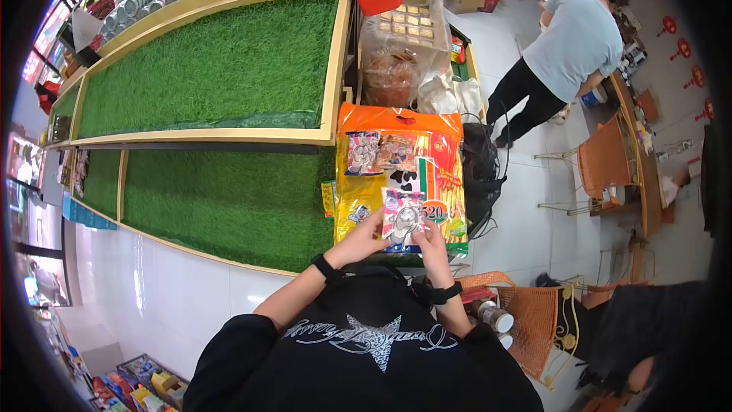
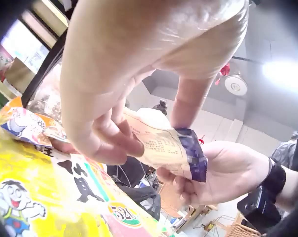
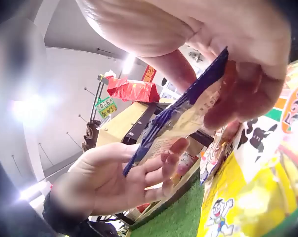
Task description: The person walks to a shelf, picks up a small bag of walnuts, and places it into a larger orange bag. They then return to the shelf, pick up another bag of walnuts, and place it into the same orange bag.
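A small snack packet (image 1: 402, 217), pink and white with a cartoon figure on its front, is held between both hands. My left hand (image 1: 361, 243) pinches its left side, and its curled fingers show behind the packet in the left wrist view. At the lower right edge my right hand (image 1: 433, 250) grips it between thumb and fingers. The packet's cream back with small print and its dark blue end seals (image 3: 150, 129) show in the right wrist view. Beneath lies a large orange and yellow snack bag (image 1: 435, 120), with two small packets (image 1: 363, 154) lying on its upper part.
Left of the bag stands a tiered display (image 1: 213, 69) lined with green turf. Beyond the bag are a plastic-wrapped box (image 1: 408, 27) and a white bag (image 1: 450, 95). A black bag (image 1: 480, 175) sits at the right. A person (image 1: 576, 42) stands near wicker chairs (image 1: 606, 154).
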`<state>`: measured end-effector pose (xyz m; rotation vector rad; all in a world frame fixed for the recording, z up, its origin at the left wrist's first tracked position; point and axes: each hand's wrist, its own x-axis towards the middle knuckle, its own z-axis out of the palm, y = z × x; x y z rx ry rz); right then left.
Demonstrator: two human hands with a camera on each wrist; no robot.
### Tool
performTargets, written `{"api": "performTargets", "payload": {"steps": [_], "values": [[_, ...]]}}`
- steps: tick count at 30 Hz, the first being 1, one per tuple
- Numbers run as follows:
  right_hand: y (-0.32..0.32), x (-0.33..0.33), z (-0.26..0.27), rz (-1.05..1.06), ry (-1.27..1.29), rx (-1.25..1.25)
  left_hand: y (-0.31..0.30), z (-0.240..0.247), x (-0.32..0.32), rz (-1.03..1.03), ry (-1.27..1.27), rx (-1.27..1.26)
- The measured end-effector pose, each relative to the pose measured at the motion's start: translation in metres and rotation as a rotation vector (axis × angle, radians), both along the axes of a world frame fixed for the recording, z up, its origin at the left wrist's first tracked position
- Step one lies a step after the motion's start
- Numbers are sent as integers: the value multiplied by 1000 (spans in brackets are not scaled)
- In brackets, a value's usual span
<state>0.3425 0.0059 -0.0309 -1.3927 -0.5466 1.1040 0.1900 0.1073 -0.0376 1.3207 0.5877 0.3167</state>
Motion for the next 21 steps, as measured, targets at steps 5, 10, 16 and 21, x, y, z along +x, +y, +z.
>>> {"api": "performTargets", "payload": {"steps": [5,10,16,21], "values": [[37,56,10,-100,-41,81,30,22,67,126,-86,108],[90,109,-22,-179,-47,75,75,12,112,185,177,726],[108,130,-118,-79,-608,-287,81,-41,102,51,665,1205],[112,118,-106,-85,-721,-289,70,-44,104,24,726,1174]]}}
